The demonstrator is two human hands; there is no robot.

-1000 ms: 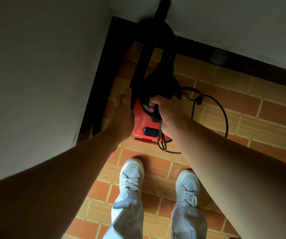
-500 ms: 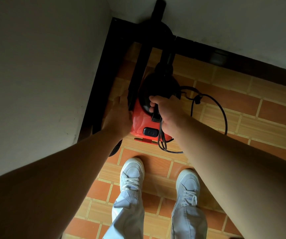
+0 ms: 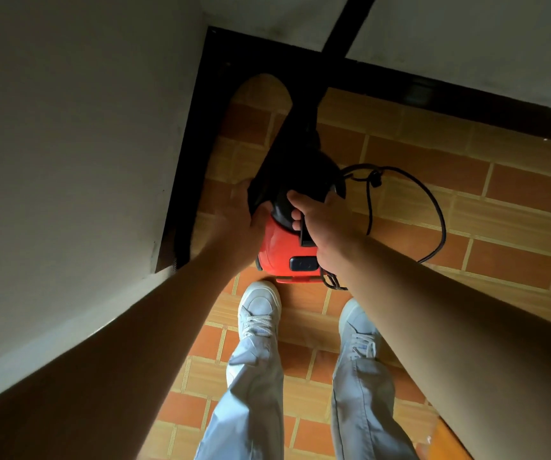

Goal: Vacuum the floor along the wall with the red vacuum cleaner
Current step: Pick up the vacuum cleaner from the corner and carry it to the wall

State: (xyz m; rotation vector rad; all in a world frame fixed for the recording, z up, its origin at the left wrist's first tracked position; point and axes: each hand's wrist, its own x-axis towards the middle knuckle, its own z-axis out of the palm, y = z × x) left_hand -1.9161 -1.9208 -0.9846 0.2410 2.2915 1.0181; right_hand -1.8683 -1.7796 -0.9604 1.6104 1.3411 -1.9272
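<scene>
The red vacuum cleaner (image 3: 282,252) hangs low over the tiled floor (image 3: 433,207) in a room corner, its black front end and tube (image 3: 304,127) pointing toward the far wall. My right hand (image 3: 320,220) grips the black handle on top of it. My left hand (image 3: 239,224) holds the black part on the vacuum's left side; its fingers are partly hidden. A black power cord (image 3: 433,207) loops out to the right over the tiles.
A grey wall (image 3: 68,144) runs along the left with a black skirting (image 3: 194,144). Another wall (image 3: 466,38) with black skirting closes the far side. My two white shoes (image 3: 259,313) stand just behind the vacuum.
The vacuum has swung so its black tube now points up and right toward the far wall. More floor shows in the corner. Both hands stay on the vacuum.
</scene>
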